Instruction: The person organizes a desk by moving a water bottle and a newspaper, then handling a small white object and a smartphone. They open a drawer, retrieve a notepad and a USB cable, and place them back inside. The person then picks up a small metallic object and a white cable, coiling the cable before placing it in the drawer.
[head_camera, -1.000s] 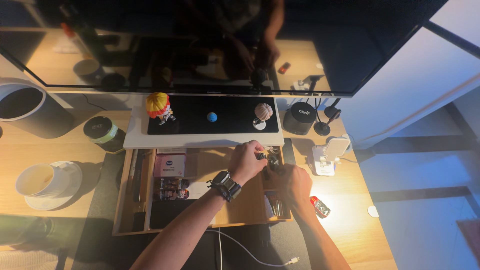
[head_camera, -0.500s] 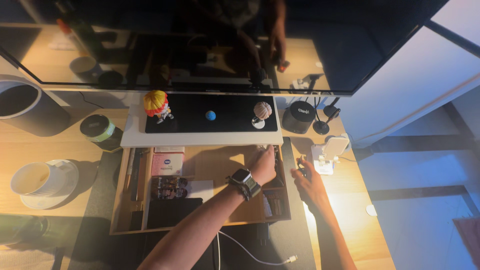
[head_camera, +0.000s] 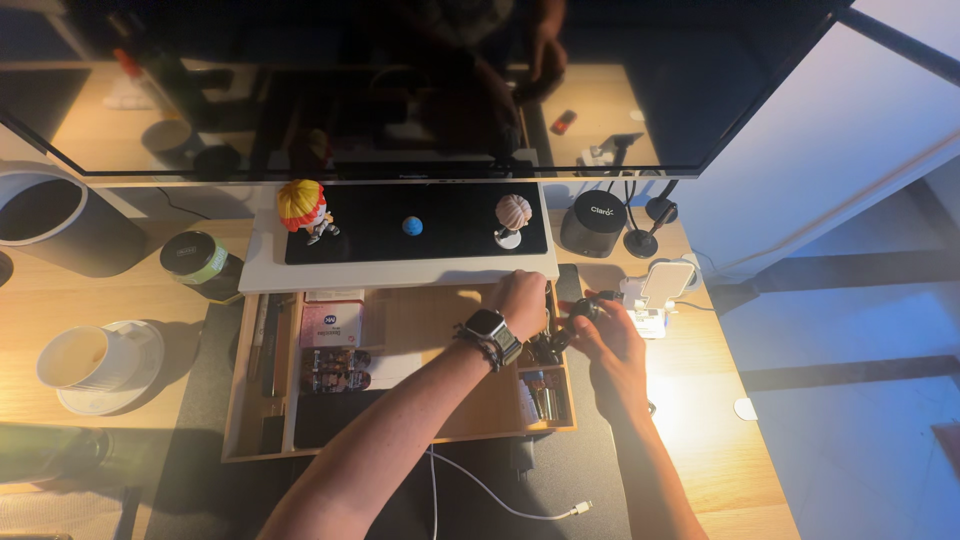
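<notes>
Since half a second ago, the right hand (head_camera: 610, 335) has been brought back beside the left hand (head_camera: 522, 300); a small dark object (head_camera: 580, 310) is pinched, just right of the open wooden drawer (head_camera: 440, 425). Left grip cannot be told. A slip could drop it among clutter.

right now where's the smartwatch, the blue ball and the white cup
smartwatch (head_camera: 486, 326), head view, on its dark screen at the left wrist
blue ball (head_camera: 412, 226), head view, middle of the ball
white cup (head_camera: 82, 354), head view, on its inside

Wooden desk (head_camera: 700, 440) carries cup (head_camera: 85, 357), tin (head_camera: 195, 260), drawer tray (head_camera: 420, 440).
</notes>
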